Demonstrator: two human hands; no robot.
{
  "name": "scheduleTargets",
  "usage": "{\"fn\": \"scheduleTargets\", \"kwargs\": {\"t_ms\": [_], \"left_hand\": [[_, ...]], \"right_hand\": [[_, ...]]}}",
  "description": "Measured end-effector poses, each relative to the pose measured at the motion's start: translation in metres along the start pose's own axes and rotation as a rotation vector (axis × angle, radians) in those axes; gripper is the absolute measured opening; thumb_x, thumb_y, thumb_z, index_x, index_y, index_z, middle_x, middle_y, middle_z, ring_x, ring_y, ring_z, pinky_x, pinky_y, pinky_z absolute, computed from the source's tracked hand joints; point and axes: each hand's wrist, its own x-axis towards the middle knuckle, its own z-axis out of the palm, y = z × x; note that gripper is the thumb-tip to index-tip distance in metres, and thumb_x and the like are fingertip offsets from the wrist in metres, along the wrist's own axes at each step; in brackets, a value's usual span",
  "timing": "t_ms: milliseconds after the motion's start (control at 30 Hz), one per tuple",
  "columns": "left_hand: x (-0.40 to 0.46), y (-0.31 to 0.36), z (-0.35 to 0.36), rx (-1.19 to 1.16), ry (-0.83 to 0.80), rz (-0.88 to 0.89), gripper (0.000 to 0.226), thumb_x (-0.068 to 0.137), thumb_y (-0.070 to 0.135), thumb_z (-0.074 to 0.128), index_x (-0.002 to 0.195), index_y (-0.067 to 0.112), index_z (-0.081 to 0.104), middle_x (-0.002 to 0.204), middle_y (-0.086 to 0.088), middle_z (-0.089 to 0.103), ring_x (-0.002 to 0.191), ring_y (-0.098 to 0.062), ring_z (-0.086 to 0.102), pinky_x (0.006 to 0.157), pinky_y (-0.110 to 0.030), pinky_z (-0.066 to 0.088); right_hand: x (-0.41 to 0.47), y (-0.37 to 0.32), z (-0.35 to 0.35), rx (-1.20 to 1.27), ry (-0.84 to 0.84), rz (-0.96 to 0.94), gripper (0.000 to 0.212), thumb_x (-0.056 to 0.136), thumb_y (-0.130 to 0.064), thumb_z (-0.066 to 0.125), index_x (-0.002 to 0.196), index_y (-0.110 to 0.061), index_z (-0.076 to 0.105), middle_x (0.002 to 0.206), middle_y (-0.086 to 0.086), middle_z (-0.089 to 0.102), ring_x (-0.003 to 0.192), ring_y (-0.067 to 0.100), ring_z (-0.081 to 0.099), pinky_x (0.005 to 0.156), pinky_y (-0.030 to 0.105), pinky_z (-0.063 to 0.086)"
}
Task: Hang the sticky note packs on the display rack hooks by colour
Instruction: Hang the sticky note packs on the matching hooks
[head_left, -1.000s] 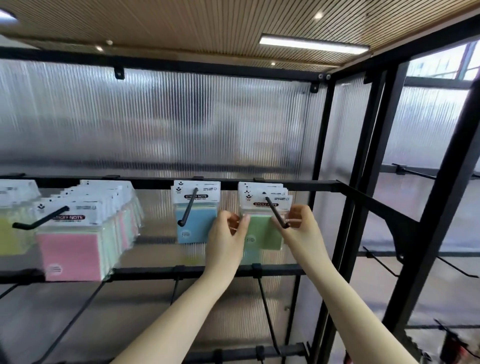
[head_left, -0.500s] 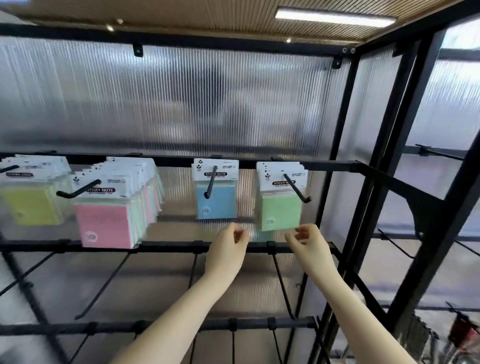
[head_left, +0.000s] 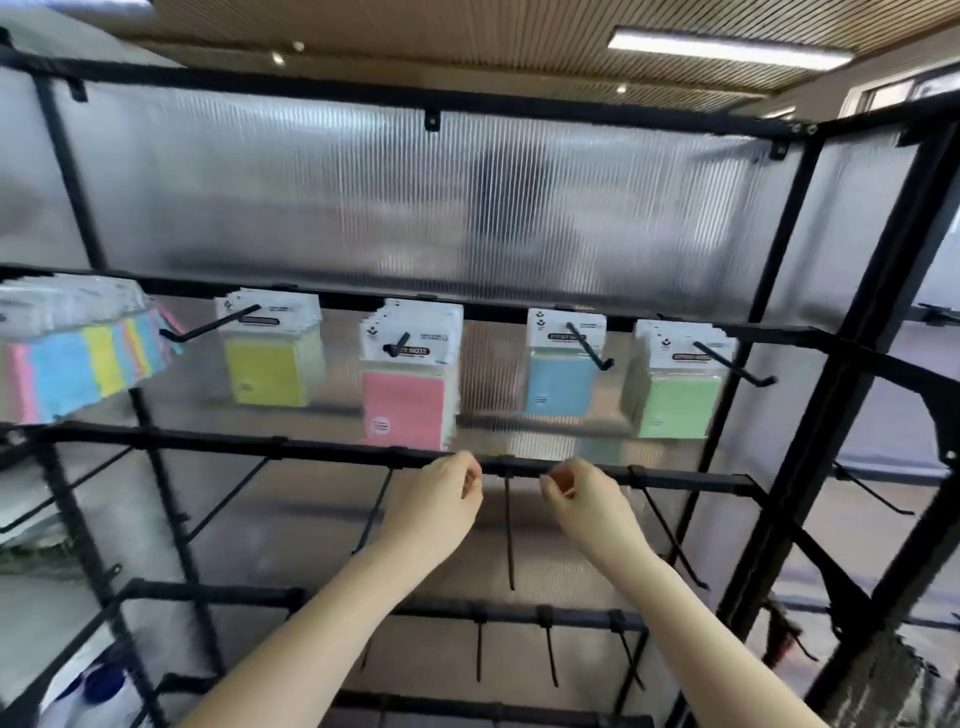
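Observation:
Sticky note packs hang from hooks on the top bar of a black display rack (head_left: 831, 332): yellow packs (head_left: 267, 371), pink packs (head_left: 405, 410), a blue pack (head_left: 561, 382) and green packs (head_left: 678, 402), left to right. A mixed-colour bunch of packs (head_left: 78, 358) hangs at the far left. My left hand (head_left: 441, 499) and my right hand (head_left: 579, 493) hover in front of the second bar, below the packs. Both hold nothing, with fingers loosely curled and slightly apart.
Empty black hooks (head_left: 509, 530) stick out from the second and third bars. A ribbed translucent panel (head_left: 415, 208) backs the rack. Thick black uprights (head_left: 800, 467) and a bracket stand at the right. Plastic bags (head_left: 78, 680) lie at the lower left.
Both hands have let go of the green pack, which stays on its hook, and dropped to the second bar. The view has swung left, so more of the rack shows.

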Motion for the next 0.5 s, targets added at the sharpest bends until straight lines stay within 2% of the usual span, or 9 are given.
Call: {"fn": "scheduleTargets", "kwargs": {"t_ms": [67,167,300,433,500], "left_hand": [[-0.018,-0.024,-0.022,0.06,0.012,-0.025,0.02,0.098,0.03,0.043,0.112,0.026,0.057,0.112,0.011,0.063,0.101,-0.013,0.059,0.078,-0.031,0.049],[-0.045,-0.065,-0.053,0.093,0.036,-0.095,0.019,0.098,0.031,0.044,0.112,0.029,0.057,0.112,0.011,0.064,0.103,-0.014,0.059,0.074,-0.028,0.044],[-0.082,-0.121,-0.097,0.103,0.071,-0.187,0.015,0.097,0.029,0.045,0.107,0.029,0.057,0.109,0.008,0.065,0.097,-0.015,0.061,0.077,-0.037,0.053],[-0.125,-0.174,-0.144,0.143,0.132,-0.282,0.017,0.098,0.025,0.044,0.109,0.024,0.057,0.107,0.007,0.065,0.092,-0.015,0.061,0.073,-0.032,0.051],[-0.148,-0.199,-0.165,0.141,0.155,-0.344,0.019,0.098,0.024,0.045,0.111,0.023,0.058,0.109,0.007,0.065,0.093,-0.015,0.063,0.075,-0.032,0.052]], "right_hand": [[-0.009,-0.031,0.019,-0.028,-0.027,-0.054,0.022,0.094,-0.039,0.051,0.104,-0.021,0.058,0.101,-0.004,0.06,0.091,0.017,0.059,0.079,0.039,0.053],[-0.021,-0.081,0.051,-0.066,-0.081,-0.134,0.02,0.094,-0.036,0.051,0.101,-0.019,0.057,0.103,-0.002,0.06,0.093,0.022,0.058,0.077,0.036,0.049],[-0.04,-0.149,0.094,-0.083,-0.142,-0.247,0.02,0.092,-0.031,0.05,0.1,-0.013,0.056,0.101,0.002,0.059,0.094,0.026,0.058,0.075,0.037,0.049],[-0.064,-0.214,0.138,-0.055,-0.209,-0.381,0.027,0.094,-0.039,0.048,0.102,-0.014,0.056,0.104,0.002,0.057,0.096,0.027,0.058,0.078,0.039,0.05],[-0.078,-0.245,0.159,-0.035,-0.235,-0.441,0.029,0.095,-0.04,0.047,0.101,-0.013,0.056,0.104,0.004,0.057,0.096,0.029,0.057,0.078,0.04,0.049]]}}
